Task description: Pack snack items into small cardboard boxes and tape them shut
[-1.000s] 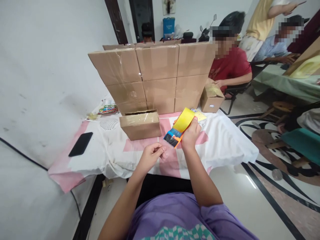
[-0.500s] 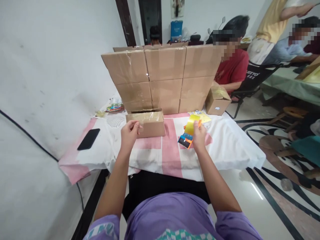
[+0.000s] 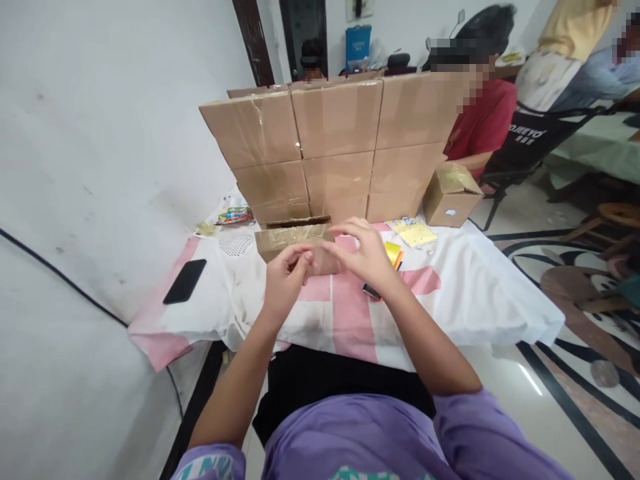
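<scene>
My left hand [image 3: 284, 275] is held up in front of a small taped cardboard box [image 3: 280, 238], its fingertips pinched together; what they pinch is too small to see. My right hand [image 3: 364, 257] hovers right beside it with fingers curved and apart, thumb reaching toward the left fingertips, holding nothing. The yellow and orange packet [image 3: 393, 254] lies on the table just under and to the right of my right hand, partly hidden by it.
A wall of stacked cardboard boxes [image 3: 335, 140] stands across the back of the pink-and-white cloth table [image 3: 480, 293]. A black phone [image 3: 185, 281] lies left, colourful packets [image 3: 233, 215] back left, yellow packets [image 3: 415, 234] and another small box [image 3: 453, 197] right. Other people sit behind.
My right hand has put the yellow packet down on the table and moved left to meet my left hand, which came back from the small box.
</scene>
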`<state>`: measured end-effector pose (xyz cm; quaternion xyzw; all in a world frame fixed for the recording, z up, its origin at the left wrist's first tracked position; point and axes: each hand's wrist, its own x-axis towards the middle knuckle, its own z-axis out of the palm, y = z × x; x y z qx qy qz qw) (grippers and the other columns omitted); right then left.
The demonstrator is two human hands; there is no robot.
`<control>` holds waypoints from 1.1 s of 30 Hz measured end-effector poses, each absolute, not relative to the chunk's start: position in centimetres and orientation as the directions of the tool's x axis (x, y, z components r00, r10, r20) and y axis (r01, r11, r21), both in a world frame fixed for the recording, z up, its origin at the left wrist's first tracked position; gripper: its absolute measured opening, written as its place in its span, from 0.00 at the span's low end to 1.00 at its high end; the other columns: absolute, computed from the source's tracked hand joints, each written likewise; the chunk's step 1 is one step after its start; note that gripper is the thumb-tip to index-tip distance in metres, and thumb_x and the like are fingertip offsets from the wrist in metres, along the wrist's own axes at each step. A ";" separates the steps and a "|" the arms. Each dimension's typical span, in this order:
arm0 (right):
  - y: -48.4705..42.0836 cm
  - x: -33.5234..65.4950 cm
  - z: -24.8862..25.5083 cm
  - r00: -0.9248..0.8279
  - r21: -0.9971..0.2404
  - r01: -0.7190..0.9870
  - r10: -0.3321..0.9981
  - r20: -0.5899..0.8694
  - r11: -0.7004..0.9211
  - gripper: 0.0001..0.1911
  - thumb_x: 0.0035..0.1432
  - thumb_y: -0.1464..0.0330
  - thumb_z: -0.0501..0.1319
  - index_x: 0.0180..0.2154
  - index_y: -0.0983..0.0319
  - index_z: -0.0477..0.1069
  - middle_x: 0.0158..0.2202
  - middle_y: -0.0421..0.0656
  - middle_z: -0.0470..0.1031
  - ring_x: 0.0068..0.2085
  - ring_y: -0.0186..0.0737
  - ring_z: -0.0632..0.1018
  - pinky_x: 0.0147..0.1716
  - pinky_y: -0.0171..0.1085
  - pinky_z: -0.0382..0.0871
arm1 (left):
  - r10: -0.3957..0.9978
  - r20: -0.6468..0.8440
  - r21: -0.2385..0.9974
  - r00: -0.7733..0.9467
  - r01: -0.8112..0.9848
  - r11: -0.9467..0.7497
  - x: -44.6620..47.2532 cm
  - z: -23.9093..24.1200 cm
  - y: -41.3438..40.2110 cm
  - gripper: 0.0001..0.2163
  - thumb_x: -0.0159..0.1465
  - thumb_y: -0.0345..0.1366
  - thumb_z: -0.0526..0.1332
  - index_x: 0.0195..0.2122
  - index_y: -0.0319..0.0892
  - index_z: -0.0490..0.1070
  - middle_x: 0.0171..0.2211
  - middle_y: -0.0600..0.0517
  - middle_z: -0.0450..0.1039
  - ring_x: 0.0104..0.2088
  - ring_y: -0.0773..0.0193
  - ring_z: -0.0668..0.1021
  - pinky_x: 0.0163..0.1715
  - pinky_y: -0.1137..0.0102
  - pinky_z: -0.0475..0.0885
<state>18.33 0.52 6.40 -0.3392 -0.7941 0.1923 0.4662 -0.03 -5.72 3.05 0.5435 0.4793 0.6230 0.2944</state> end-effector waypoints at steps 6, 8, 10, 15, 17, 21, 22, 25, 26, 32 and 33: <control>2.2 16.6 9.7 -0.331 -0.589 0.271 0.648 0.686 0.762 0.10 0.63 0.65 0.65 0.29 0.58 0.79 0.40 0.42 0.74 0.50 0.49 0.72 0.58 0.55 0.60 | 0.888 0.275 0.899 -0.370 0.427 -0.100 -2.8 0.9 -4.6 0.31 0.71 0.56 0.55 0.67 0.39 0.66 0.24 0.52 0.77 0.21 0.63 0.75 0.27 0.68 0.70; 3.3 17.7 10.2 -0.258 -0.639 0.202 0.670 0.696 0.742 0.10 0.63 0.63 0.65 0.30 0.57 0.80 0.41 0.41 0.73 0.52 0.49 0.72 0.59 0.55 0.60 | 0.809 0.407 0.757 -0.423 0.652 -0.040 -4.9 0.5 -2.9 0.30 0.73 0.54 0.52 0.69 0.40 0.63 0.37 0.43 0.82 0.39 0.51 0.83 0.42 0.61 0.74; 5.1 17.8 10.3 -0.324 -0.697 0.125 0.693 0.644 0.706 0.10 0.61 0.62 0.67 0.29 0.58 0.80 0.41 0.41 0.74 0.51 0.47 0.73 0.58 0.52 0.63 | 0.784 0.550 0.507 -0.289 0.861 -0.038 -6.7 0.3 -1.0 0.29 0.72 0.52 0.55 0.69 0.41 0.64 0.59 0.35 0.75 0.62 0.42 0.74 0.60 0.51 0.66; 11.7 12.9 8.5 -0.532 -0.724 0.330 0.753 0.388 0.606 0.06 0.58 0.66 0.69 0.29 0.60 0.80 0.42 0.44 0.77 0.50 0.49 0.75 0.57 0.52 0.65 | 0.902 0.423 0.090 0.090 0.986 -0.141 -8.5 -0.7 1.5 0.36 0.69 0.51 0.61 0.75 0.45 0.53 0.67 0.36 0.67 0.69 0.41 0.65 0.69 0.43 0.44; 13.9 10.8 6.9 -0.528 -0.604 0.538 0.793 0.303 0.588 0.05 0.58 0.67 0.68 0.30 0.60 0.80 0.45 0.46 0.76 0.55 0.55 0.71 0.59 0.57 0.62 | 0.907 0.414 0.062 0.080 0.991 -0.116 -8.3 -1.2 1.3 0.38 0.67 0.51 0.64 0.75 0.47 0.52 0.66 0.37 0.69 0.66 0.41 0.68 0.69 0.42 0.45; 15.9 8.7 4.1 -0.629 -0.412 0.657 0.760 0.162 0.632 0.04 0.57 0.69 0.68 0.36 0.61 0.77 0.55 0.51 0.69 0.59 0.57 0.68 0.59 0.57 0.62 | 0.902 0.427 0.011 0.064 0.997 -0.076 -7.3 -1.5 0.8 0.37 0.65 0.50 0.67 0.73 0.53 0.58 0.64 0.38 0.70 0.61 0.38 0.70 0.66 0.36 0.45; 15.9 8.6 3.6 -0.652 -0.404 0.653 0.747 0.133 0.641 0.06 0.57 0.67 0.69 0.37 0.61 0.76 0.57 0.51 0.67 0.59 0.57 0.68 0.59 0.56 0.63 | 0.903 0.424 -0.004 0.067 0.997 -0.072 -7.2 -1.5 0.9 0.35 0.65 0.50 0.68 0.72 0.55 0.60 0.64 0.38 0.70 0.61 0.37 0.71 0.65 0.35 0.45; 15.7 8.7 3.3 -0.627 -0.390 0.670 0.763 0.157 0.632 0.19 0.54 0.61 0.73 0.45 0.60 0.75 0.61 0.52 0.63 0.60 0.60 0.67 0.59 0.56 0.64 | 0.905 0.415 -0.015 0.098 0.995 -0.100 -7.2 -1.7 1.1 0.27 0.66 0.47 0.67 0.66 0.57 0.69 0.65 0.39 0.69 0.63 0.37 0.70 0.65 0.37 0.47; 15.8 9.2 3.5 -0.590 -0.375 0.684 0.777 0.219 0.625 0.27 0.51 0.59 0.75 0.50 0.60 0.73 0.62 0.53 0.62 0.61 0.62 0.67 0.59 0.57 0.64 | 0.901 0.416 -0.002 0.122 0.991 -0.134 -7.4 -1.8 1.2 0.25 0.67 0.46 0.66 0.65 0.56 0.70 0.66 0.39 0.68 0.64 0.38 0.70 0.65 0.38 0.46; 19.3 23.6 1.8 -0.198 -0.462 0.789 0.880 0.432 0.404 0.18 0.61 0.63 0.68 0.51 0.61 0.77 0.52 0.52 0.77 0.54 0.55 0.76 0.54 0.50 0.69 | 0.810 0.517 0.101 0.276 0.920 -0.378 -8.0 -3.1 1.3 0.21 0.71 0.41 0.60 0.65 0.56 0.68 0.64 0.46 0.73 0.64 0.44 0.74 0.66 0.44 0.48; 19.7 27.5 0.8 -0.102 -0.525 0.798 0.926 0.364 0.295 0.11 0.63 0.66 0.64 0.45 0.63 0.80 0.46 0.51 0.80 0.49 0.51 0.78 0.51 0.46 0.70 | 0.802 0.529 0.103 0.276 0.918 -0.384 -7.9 -3.1 1.3 0.21 0.71 0.40 0.60 0.65 0.57 0.69 0.64 0.47 0.73 0.64 0.43 0.74 0.66 0.43 0.49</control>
